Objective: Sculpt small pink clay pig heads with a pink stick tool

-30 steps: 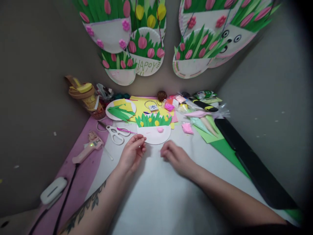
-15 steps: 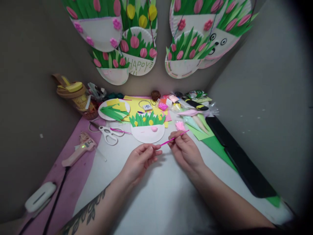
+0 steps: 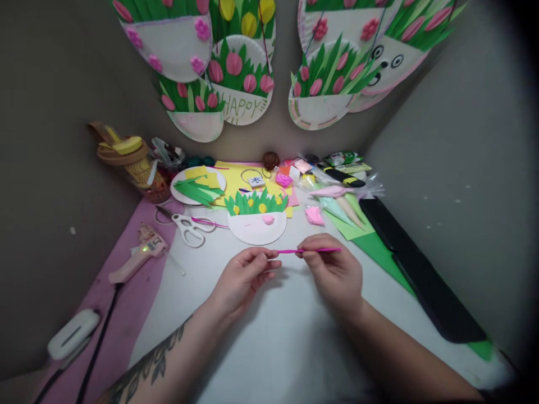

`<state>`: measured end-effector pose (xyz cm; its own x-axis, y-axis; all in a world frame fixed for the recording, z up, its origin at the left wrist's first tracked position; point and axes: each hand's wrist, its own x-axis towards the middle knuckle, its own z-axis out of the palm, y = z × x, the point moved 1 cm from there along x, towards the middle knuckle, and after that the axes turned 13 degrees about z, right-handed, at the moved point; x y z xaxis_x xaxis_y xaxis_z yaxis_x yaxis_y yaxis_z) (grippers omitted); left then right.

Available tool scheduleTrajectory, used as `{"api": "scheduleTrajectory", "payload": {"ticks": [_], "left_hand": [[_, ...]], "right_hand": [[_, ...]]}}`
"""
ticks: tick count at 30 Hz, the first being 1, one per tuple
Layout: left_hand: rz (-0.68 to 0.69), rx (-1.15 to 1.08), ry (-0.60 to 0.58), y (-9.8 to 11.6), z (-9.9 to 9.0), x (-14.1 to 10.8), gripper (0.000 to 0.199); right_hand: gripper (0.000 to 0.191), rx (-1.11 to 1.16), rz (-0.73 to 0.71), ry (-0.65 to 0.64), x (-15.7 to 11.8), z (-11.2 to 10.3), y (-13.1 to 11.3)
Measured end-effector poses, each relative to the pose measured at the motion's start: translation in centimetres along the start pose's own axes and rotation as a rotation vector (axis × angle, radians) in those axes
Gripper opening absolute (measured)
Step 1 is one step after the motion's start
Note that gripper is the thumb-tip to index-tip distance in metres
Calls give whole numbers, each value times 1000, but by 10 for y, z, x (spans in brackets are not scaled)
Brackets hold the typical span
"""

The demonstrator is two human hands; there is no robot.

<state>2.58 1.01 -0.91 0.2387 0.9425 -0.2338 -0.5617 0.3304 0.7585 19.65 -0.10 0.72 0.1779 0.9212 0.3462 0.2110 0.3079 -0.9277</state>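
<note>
A thin pink clay modelling tool (image 3: 288, 251) lies almost level between my two hands, above the white tabletop. My right hand (image 3: 334, 272) pinches its middle between thumb and fingers, and its far end sticks out to the right. My left hand (image 3: 246, 275) is closed at the thumb and index finger, its fingertips at the tool's left end; the other fingers curl loosely. Just beyond lies a half-round paper plate (image 3: 256, 229) with green paper grass, small yellow tulips and a pink clay lump (image 3: 268, 220) on its white front.
White scissors (image 3: 191, 230) and a glue gun (image 3: 141, 255) lie on the left. A pink clay packet (image 3: 314, 216), piping bags (image 3: 337, 205) and a long black object (image 3: 433, 292) are on the right. Behind stand a cup (image 3: 135, 168) and a plate with paper strips (image 3: 179, 193).
The tool has turned from slanting up to the right to nearly level. My right hand has moved down and right with it and turned, while my left hand stays about where it was.
</note>
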Motion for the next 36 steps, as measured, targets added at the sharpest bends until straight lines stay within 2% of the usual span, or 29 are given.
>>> {"api": "scheduleTrajectory", "payload": {"ticks": [4, 8, 14, 24, 36], "left_hand": [[8, 8, 12, 1, 1, 0, 30], [10, 27, 16, 1, 0, -1, 31], [-34, 47, 31, -1, -1, -2, 33], [-22, 70, 14, -1, -1, -3, 34], [-15, 83, -3, -1, -2, -3, 32]], "right_hand": [[11, -159, -36, -49, -1, 0, -2], [16, -115, -34, -40, -5, -3, -7], [26, -102, -100, -141, -12, -4, -18], [23, -140, -191, -151, -9, 0, -23], [23, -150, -219, -152, -8, 1, -23]]}}
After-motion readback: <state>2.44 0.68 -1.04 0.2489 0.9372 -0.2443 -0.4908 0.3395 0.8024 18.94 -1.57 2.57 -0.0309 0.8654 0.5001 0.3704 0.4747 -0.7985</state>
